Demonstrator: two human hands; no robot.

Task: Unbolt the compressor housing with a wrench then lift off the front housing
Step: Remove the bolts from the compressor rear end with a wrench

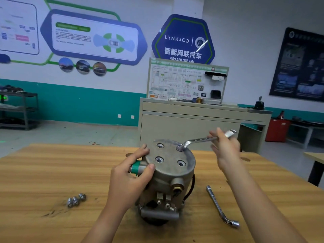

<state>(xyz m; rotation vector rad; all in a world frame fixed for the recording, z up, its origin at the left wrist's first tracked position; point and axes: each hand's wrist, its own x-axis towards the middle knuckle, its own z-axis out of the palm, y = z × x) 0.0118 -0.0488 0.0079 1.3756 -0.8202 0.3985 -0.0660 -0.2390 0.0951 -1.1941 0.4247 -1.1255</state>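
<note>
Both forearms are reaching in over the near edge of the table (52, 169), one on each side of the compressor (168, 186), which is standing on end at mid-table with the front housing (171, 155) facing up. Left hand (133, 171) is gripping the green-capped port (135, 167) on the housing's left flank, thumb over the cap and fingers curling behind it, bracing the body. Right hand (226, 149) is holding the wrench (198, 139) near the far end of its handle, thumb and fingers pinching the shank, wrist raised clear of the table; blur is hiding the exact finger lay. Offset end of the wrench is sitting on the one bolt (180, 147) seated in the housing, at the far right of its face; three other bolt holes (159, 159) are showing empty. Loose bolts (76, 199) are lying toward the near left corner, a socket wrench (221, 206) toward the near right. Risks, as judged: the handle is angling upward from the bolt, so the end may be seating shallow and slipping off under load, rounding the head. The compressor is standing tall on a narrow base, so a hard pull could tip it if the left-hand brace gives. A freed bolt could roll toward the far edge.
</note>
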